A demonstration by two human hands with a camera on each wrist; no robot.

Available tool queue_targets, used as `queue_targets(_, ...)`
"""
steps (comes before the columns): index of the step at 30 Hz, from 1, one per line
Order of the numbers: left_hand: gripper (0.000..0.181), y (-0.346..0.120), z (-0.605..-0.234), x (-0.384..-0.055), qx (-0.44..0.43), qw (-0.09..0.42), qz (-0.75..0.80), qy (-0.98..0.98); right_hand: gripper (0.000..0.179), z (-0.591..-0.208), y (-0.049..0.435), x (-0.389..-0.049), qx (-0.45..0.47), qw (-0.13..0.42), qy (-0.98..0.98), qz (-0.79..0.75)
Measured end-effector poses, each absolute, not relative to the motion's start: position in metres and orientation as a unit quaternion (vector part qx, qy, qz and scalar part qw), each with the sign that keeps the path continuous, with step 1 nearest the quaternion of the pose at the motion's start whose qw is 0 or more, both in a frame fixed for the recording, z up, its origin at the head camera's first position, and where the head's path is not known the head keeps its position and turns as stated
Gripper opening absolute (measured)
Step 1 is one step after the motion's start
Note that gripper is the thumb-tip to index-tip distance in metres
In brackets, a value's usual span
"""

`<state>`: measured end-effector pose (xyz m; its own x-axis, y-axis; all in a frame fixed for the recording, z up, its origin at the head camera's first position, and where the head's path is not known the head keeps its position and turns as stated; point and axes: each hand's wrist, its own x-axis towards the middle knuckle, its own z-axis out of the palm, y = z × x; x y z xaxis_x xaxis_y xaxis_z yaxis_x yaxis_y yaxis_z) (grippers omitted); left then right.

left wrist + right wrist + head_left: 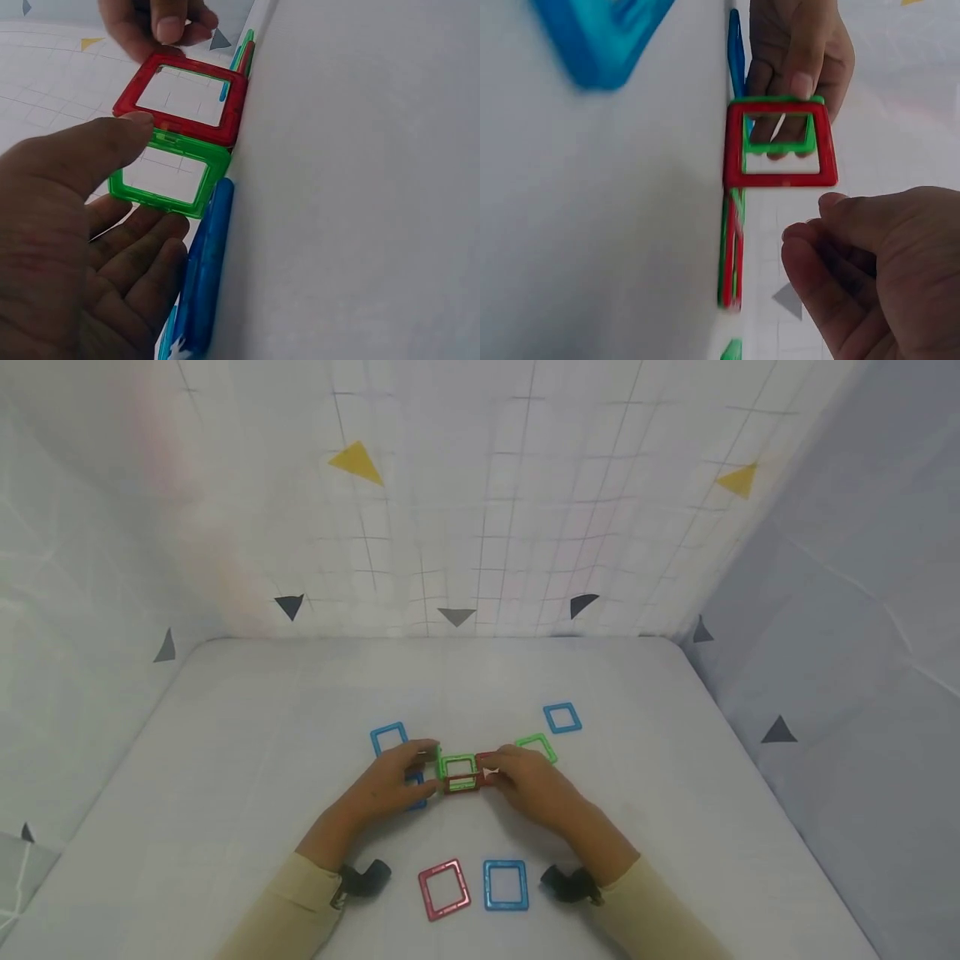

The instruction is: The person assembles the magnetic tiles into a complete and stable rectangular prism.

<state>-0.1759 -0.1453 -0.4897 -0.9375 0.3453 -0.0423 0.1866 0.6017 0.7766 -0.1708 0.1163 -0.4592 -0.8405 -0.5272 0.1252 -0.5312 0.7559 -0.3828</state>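
Near the middle of the table, square magnetic tiles form a small open structure. My left hand (393, 777) spans its left end, thumb in front and fingers behind, holding a standing green magnetic tile (152, 201). A red magnetic tile (780, 181) stands upright at the front, meeting the green one at a corner where my left thumb rests. My right hand (536, 785) is at the right end. Its thumb and fingers are loosely bent, apart from the standing red tile, with nothing visible between them. Beneath it, another red tile lies partly hidden.
A red tile (423, 893) and a blue tile (506, 906) lie between my forearms. Blue tiles (390, 727) lie by my left hand, one partly covered. Behind my right hand are a green tile (549, 748) and a blue tile (562, 729). White sheeting surrounds the table.
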Motion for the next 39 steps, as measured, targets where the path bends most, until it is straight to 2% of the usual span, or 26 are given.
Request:
queue_targets(4, 0.068, -0.144, -0.490, -0.176, 0.145, 0.093, 0.412, 0.895, 0.020, -0.461, 0.130, -0.168, 0.256, -0.020, -0.945, 0.201)
queue_targets(10, 0.070, -0.145, -0.490, -0.177, 0.145, 0.099, 0.413, 0.894, 0.016, -0.458, 0.141, -0.157, 0.253, -0.095, -0.943, 0.192)
queue_targets(16, 0.069, -0.145, -0.490, -0.176, 0.148, 0.099, 0.417, 0.891, 0.012, -0.452, 0.142, -0.142, 0.258, -0.205, -0.921, 0.211)
queue_targets(19, 0.068, -0.145, -0.490, -0.176, 0.146, 0.097, 0.416, 0.892, 0.011, -0.449, 0.140, -0.134, 0.256, -0.240, -0.914, 0.206)
queue_targets(29, 0.070, -0.146, -0.492, -0.176, 0.156, 0.091, 0.412, 0.893, 0.009, -0.449, 0.134, -0.121, 0.271, -0.261, -0.911, 0.168)
queue_targets(39, 0.074, -0.144, -0.490, -0.176, 0.162, 0.085, 0.407, 0.895, 0.007, -0.452, 0.129, -0.119, 0.270, -0.231, -0.926, 0.132)
